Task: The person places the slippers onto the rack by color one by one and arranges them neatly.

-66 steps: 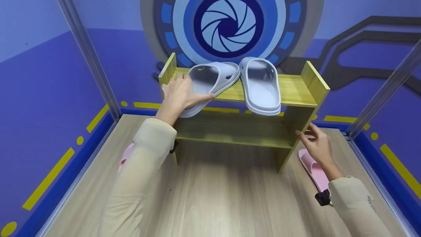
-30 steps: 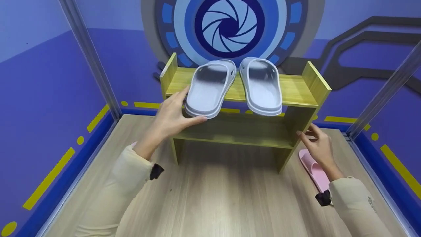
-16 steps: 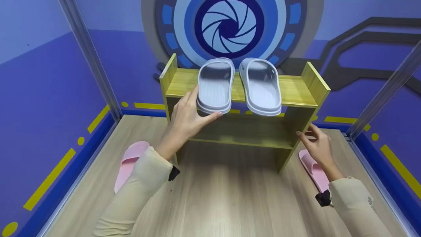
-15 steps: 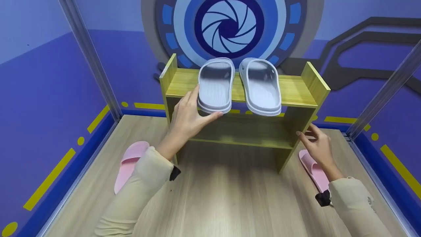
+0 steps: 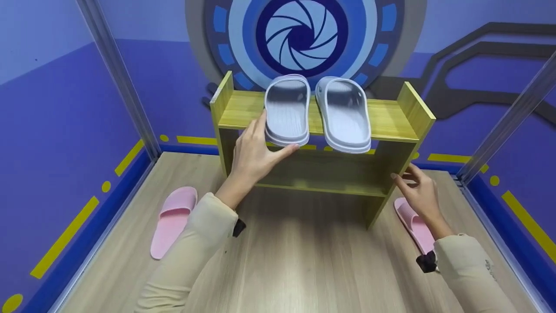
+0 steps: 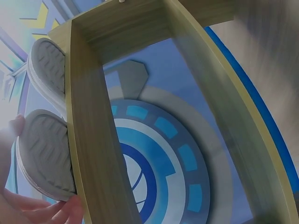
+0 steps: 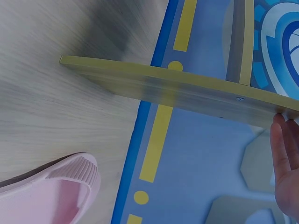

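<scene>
A pair of light grey clogs stands side by side on the top board of a small wooden shoe rack [image 5: 386,121], heels overhanging its front edge. My left hand [image 5: 253,154] grips the left clog [image 5: 287,119] at the heel, thumb on the heel end and fingers along its left side. From below, the left wrist view shows that clog's patterned sole [image 6: 44,151] between thumb and fingers. The right clog [image 5: 347,117] sits untouched, toe leaning slightly left. At the rack's right side panel [image 7: 187,95], my right hand [image 5: 419,193] rests extended fingertips on the outer face.
Pink slippers lie on the wood-look floor on both sides: one left of the rack [image 5: 171,224], another [image 5: 415,224] partly behind my right wrist. The rack's lower shelf [image 5: 321,178] is bare. Blue patterned walls [image 5: 147,87] enclose the space behind and beside it.
The left clog has swung from a slant to nearly straight and shifted right, closer to its mate. My left hand shifted its grip to the heel and moved right. The right hand stayed put.
</scene>
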Demonstrator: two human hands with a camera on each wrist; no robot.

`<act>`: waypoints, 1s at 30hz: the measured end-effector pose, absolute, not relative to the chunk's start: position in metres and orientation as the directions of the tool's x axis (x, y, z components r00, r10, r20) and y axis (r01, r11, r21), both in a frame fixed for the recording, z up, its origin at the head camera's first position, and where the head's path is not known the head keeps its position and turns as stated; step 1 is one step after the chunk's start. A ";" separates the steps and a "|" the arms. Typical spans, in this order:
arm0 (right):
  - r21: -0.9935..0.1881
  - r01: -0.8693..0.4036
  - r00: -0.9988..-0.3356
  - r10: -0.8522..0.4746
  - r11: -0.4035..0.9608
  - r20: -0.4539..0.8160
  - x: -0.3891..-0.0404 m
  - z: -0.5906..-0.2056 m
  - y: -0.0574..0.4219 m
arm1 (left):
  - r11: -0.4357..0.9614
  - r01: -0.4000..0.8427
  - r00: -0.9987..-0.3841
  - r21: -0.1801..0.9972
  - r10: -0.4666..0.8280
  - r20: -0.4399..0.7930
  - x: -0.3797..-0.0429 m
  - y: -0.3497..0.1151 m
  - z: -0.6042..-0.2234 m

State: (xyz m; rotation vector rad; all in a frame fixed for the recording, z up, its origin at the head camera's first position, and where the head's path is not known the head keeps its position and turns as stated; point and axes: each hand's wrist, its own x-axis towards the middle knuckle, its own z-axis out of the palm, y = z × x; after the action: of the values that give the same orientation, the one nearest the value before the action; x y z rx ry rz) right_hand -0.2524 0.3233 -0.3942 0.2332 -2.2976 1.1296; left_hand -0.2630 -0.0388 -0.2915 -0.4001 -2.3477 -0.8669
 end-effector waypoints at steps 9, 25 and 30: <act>-0.676 -0.383 -0.820 0.105 0.630 0.562 -0.271 -0.416 0.341 | 0.740 0.468 -0.772 0.483 0.076 0.632 -0.263 -0.040 -0.292; -0.668 -0.365 -0.825 0.107 0.649 0.555 -0.271 -0.417 0.342 | 0.634 0.663 -0.494 0.398 -0.029 0.869 -0.260 -0.097 -0.294; -0.667 -0.366 -0.826 0.103 0.649 0.554 -0.271 -0.417 0.342 | 0.619 0.610 -0.589 0.495 -0.064 0.806 -0.263 -0.127 -0.310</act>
State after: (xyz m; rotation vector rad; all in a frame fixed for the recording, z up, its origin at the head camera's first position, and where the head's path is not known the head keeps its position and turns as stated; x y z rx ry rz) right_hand -0.2706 0.3420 -0.4167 0.2038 -2.3064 1.1015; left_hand -0.2630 -0.1266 -0.3096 -0.4292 -1.9949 -1.0060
